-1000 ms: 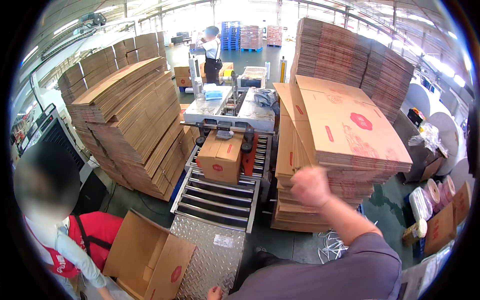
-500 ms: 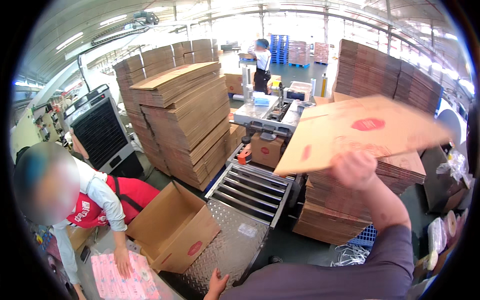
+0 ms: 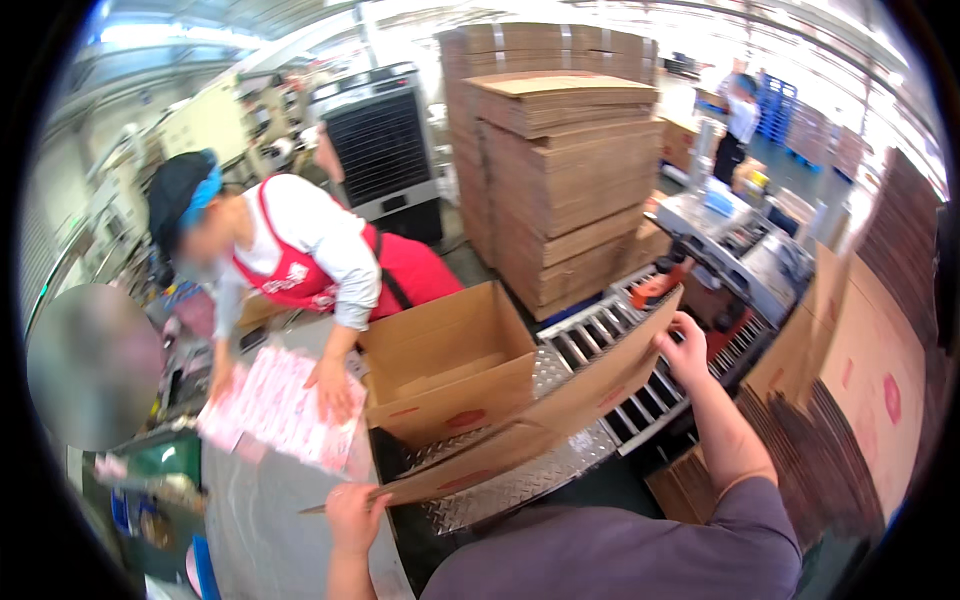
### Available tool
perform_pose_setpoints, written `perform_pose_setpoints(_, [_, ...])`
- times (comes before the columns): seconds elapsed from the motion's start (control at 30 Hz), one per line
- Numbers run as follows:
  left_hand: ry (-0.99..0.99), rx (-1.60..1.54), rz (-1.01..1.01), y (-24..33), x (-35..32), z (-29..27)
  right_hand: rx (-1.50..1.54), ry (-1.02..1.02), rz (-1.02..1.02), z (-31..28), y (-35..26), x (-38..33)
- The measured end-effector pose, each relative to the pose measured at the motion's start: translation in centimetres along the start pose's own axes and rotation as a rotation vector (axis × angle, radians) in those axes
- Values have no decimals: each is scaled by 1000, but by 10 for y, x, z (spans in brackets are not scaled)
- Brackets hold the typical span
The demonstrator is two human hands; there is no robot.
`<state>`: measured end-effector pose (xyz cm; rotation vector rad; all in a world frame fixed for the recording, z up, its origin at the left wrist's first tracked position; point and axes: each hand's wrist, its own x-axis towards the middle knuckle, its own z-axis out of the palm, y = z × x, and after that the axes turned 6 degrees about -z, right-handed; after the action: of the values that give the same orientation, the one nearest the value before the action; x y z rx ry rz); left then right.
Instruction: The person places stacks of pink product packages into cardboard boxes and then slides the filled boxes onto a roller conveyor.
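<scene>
A flattened cardboard carton (image 3: 550,425) stretches slantwise in front of me, tilted up on edge. My left hand (image 3: 356,517) is closed on its near left end, above the grey table (image 3: 270,530). Its far right end is gripped by my right hand (image 3: 683,350), over the roller conveyor (image 3: 640,415). Just beyond the flattened carton stands an opened carton (image 3: 430,425), its top open and no contents visible inside. Pink-and-white packs (image 3: 290,410) lie on the table left of that box, with a co-worker's hands (image 3: 335,388) resting on them.
The co-worker in a red apron (image 3: 330,265) leans in from the left. A tall stack of flat cartons (image 3: 590,190) rises behind the conveyor; more flat cartons (image 3: 870,370) stand at the right. A metal machine (image 3: 710,215) sits over the conveyor. Farther back is another person (image 3: 738,120).
My right hand has brought the flattened carton from above the right-hand stack leftward and down. My left hand has taken its other end. The view has turned left.
</scene>
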<state>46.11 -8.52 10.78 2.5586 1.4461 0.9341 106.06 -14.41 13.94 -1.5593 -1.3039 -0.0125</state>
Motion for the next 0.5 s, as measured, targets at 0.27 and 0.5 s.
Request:
perform_pose_setpoints(0.27, [-430, 259, -104, 68, 22, 65, -414, -484, -631, 108, 15, -40])
perform_pose_setpoints(0.5, [-737, 19, -470, 54, 69, 72, -186, -443, -910, 72, 61, -66])
